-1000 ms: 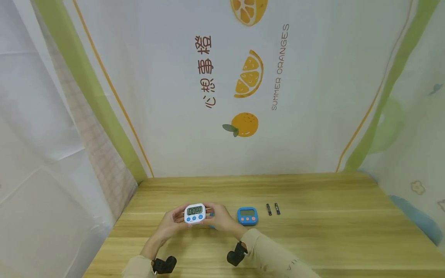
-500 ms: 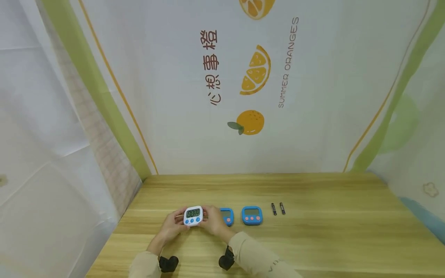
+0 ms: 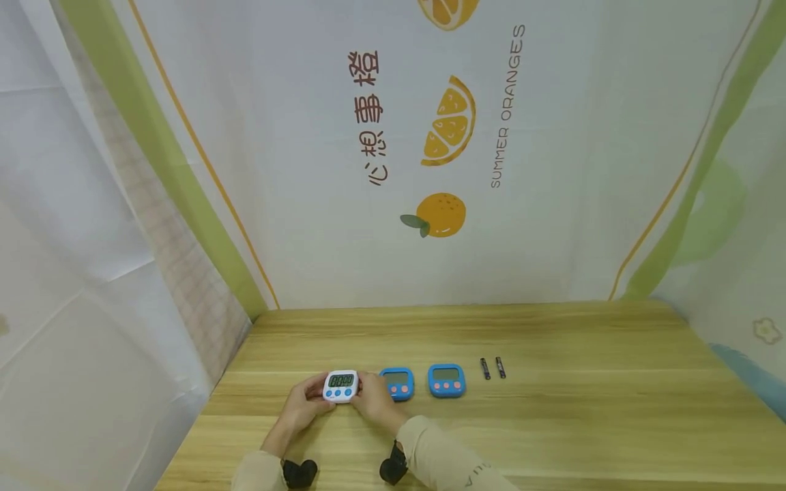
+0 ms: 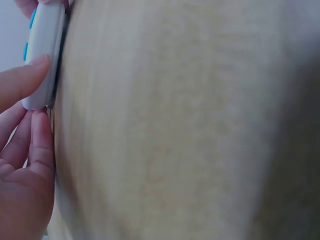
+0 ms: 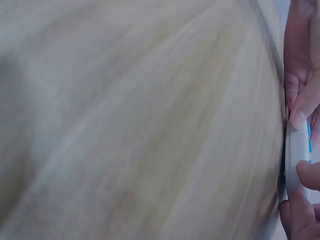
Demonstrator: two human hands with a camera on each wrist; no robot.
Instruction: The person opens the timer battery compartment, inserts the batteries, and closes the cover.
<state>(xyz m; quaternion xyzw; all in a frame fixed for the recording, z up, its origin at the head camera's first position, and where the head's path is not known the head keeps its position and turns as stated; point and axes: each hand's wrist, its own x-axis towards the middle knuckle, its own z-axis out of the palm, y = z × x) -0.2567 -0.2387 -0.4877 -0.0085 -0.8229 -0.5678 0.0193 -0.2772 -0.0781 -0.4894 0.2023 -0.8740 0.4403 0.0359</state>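
A white digital timer [image 3: 340, 387] with blue buttons and lit digits is held between both hands, its screen facing up. My left hand [image 3: 303, 404] grips its left side, thumb at the near edge. On the opposite side, my right hand [image 3: 376, 401] pinches it. In the left wrist view the timer [image 4: 45, 60] lies very low over the wood; whether it touches is hard to tell. The right wrist view shows the timer's side [image 5: 296, 160] with fingers at both ends. Just right of my right hand lies a blue timer [image 3: 399, 384] with pink buttons, partly covered by that hand.
A second blue timer [image 3: 447, 380] lies farther right on the wooden table [image 3: 583, 409]. Two small dark batteries, a left one [image 3: 485, 369] and a right one [image 3: 500, 368], lie beyond it. A printed curtain [image 3: 307, 239] hangs along the back edge.
Both hands have lowered the white timer toward the table and tilted it flatter. The right hand has shifted left, uncovering most of the nearer blue timer. The head view has shifted slightly.
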